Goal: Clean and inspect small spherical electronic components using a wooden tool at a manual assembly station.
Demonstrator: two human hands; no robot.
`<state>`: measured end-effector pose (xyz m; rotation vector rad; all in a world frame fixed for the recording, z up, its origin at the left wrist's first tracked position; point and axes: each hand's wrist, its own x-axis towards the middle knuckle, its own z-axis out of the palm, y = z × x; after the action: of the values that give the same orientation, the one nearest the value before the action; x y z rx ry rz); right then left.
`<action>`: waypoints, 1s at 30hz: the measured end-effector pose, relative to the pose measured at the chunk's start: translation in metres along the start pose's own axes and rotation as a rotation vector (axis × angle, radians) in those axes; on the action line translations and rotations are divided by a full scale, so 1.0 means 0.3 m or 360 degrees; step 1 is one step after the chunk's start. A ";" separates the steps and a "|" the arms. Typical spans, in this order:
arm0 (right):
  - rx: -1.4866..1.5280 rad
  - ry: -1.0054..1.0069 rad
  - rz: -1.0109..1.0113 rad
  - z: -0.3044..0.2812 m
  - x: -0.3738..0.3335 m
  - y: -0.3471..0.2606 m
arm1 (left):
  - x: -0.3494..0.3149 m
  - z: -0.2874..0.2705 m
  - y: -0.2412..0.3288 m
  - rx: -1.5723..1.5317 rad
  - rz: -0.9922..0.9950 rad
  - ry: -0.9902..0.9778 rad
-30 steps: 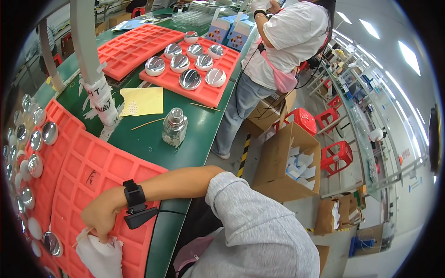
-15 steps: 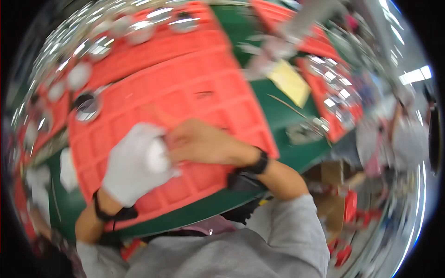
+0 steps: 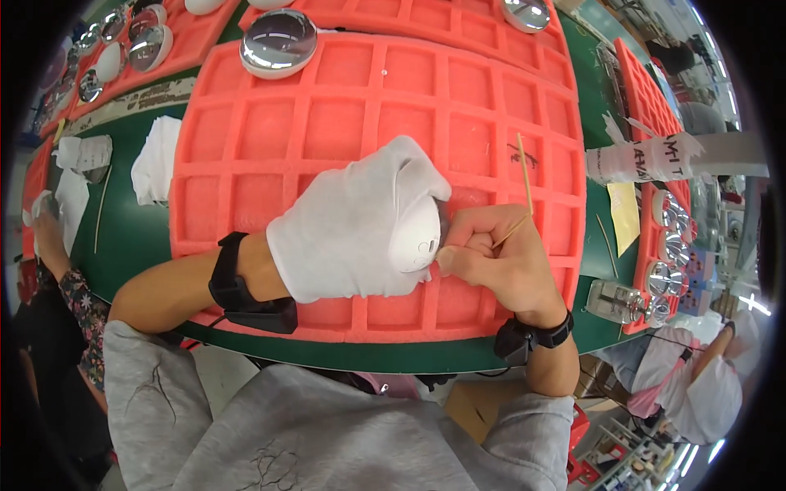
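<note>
My left hand (image 3: 352, 225), in a white glove, is closed around a rounded white shell (image 3: 417, 237) with small slots and markings on its side. My right hand (image 3: 499, 254) is bare and pressed up to the shell's right edge, thumb and fingers pinched together. A thin wooden stick (image 3: 524, 172) sticks up out of the right hand; its lower end is hidden by the fingers. Both hands are above a red foam tray (image 3: 237, 307) divided into square compartments. In its far left corner rests a white dome with a shiny silver face (image 3: 278, 42).
More foam trays (image 3: 417, 15) with silver-faced domes stand behind and to both sides. At right are a glass jar (image 3: 614, 303), a yellow paper (image 3: 624, 217) and a wrapped post (image 3: 647, 157). A white cloth (image 3: 155, 161) lies left; another person's arm (image 3: 53, 237) reaches in there.
The view has swung, so the tray and hands now appear farther right, and the blur is gone. Both hands remain together at the white shell. The stick in my right hand now shows clearly.
</note>
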<state>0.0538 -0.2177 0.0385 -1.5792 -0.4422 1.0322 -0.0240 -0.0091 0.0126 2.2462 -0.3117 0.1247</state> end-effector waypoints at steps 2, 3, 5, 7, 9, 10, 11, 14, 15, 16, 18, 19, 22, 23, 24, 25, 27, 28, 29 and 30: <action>-0.0016 -0.0019 0.0026 0.000 0.003 0.003 | 0.000 -0.004 -0.004 0.0028 0.0026 -0.0012; 0.0014 0.0005 0.0044 0.000 0.003 0.008 | -0.002 -0.003 -0.006 0.0008 0.0001 -0.0011; 0.0065 0.0068 0.0071 0.000 -0.001 0.008 | 0.003 -0.004 -0.004 0.0004 -0.0015 -0.0030; 0.0059 0.0070 0.0100 0.004 0.001 0.010 | 0.001 -0.002 -0.007 -0.0012 -0.0030 -0.0045; 0.0051 0.0084 0.0107 0.006 0.005 0.014 | -0.004 0.000 -0.014 0.0027 -0.0018 -0.0010; 0.0054 0.0088 0.0120 0.006 0.006 0.014 | -0.005 0.002 -0.015 0.0048 -0.0009 0.0006; 0.0056 0.0081 0.0134 0.006 0.007 0.015 | -0.005 0.002 -0.015 0.0037 -0.0012 -0.0001; 0.0067 0.0073 0.0153 -0.001 0.000 0.012 | 0.000 0.000 -0.004 0.0035 -0.0081 -0.0029; 0.0030 0.0048 0.0144 -0.005 -0.004 0.011 | 0.002 0.003 -0.003 0.0031 -0.0078 -0.0037; -0.0008 0.0025 0.0134 -0.009 -0.008 0.010 | 0.003 0.006 -0.002 0.0033 -0.0052 -0.0027; -0.0051 0.0001 0.0118 -0.012 -0.008 0.009 | 0.004 0.006 -0.003 0.0044 0.0001 0.0008; -0.0068 0.0002 0.0096 -0.009 -0.011 0.012 | 0.004 0.007 -0.002 0.0045 0.0007 0.0008; -0.0112 0.0020 0.0044 -0.001 -0.017 0.007 | 0.000 0.017 0.004 0.0017 -0.0036 0.0028; -0.0157 0.0013 0.0002 0.001 -0.018 0.001 | 0.001 0.017 0.006 0.0016 -0.0017 0.0030; -0.0203 0.0007 -0.0041 0.002 -0.021 -0.005 | 0.000 0.015 0.008 0.0039 -0.0022 0.0016; -0.0249 -0.0001 -0.0083 -0.001 -0.025 -0.010 | -0.001 0.013 0.010 0.0063 -0.0027 0.0002; -0.0393 0.0020 -0.0187 -0.009 -0.028 -0.001 | -0.001 0.010 0.014 0.0097 -0.0026 -0.0005; -0.0528 0.0029 -0.0284 -0.011 -0.026 0.008 | -0.001 0.009 0.015 0.0120 -0.0041 -0.0014; -0.0663 0.0037 -0.0381 -0.012 -0.024 0.010 | -0.002 0.007 0.015 0.0143 -0.0056 -0.0023; -0.0667 0.0039 -0.0392 -0.012 -0.025 0.005 | -0.003 0.004 0.016 0.0166 -0.0072 -0.0031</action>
<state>0.0522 -0.2259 0.0398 -1.8460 -0.8559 0.7608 -0.0260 -0.0127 0.0153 2.3573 -0.2704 0.0970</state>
